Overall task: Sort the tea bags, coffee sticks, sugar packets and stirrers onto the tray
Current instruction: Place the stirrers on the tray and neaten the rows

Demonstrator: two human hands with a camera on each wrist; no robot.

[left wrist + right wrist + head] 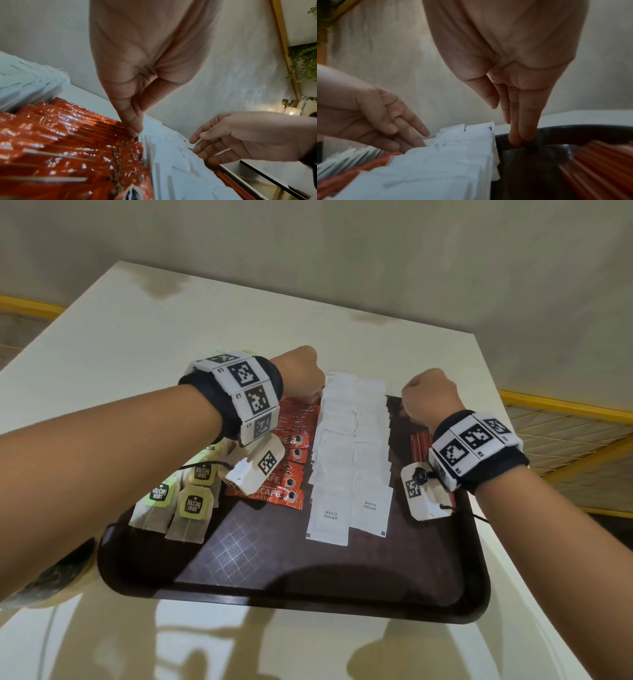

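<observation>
A dark brown tray [308,607] holds four sorted rows. Tea bags [185,498] lie at its left, red coffee sticks [291,474] beside them, white sugar packets [352,460] in two columns in the middle, and red stirrers [420,450] at the right. My left hand [135,132] points straight fingers down between the far ends of the coffee sticks [68,148] and the sugar packets [171,162], holding nothing. My right hand [520,139] stands with straight fingers on the tray floor, right of the sugar packets [445,162] and left of the stirrers [599,162].
The tray sits on a white table [137,337] whose far edge meets a pale wall. A yellow-framed mesh panel [565,405] runs along the table's right side, and another yellow bar shows at the far left. The tray's near half is bare.
</observation>
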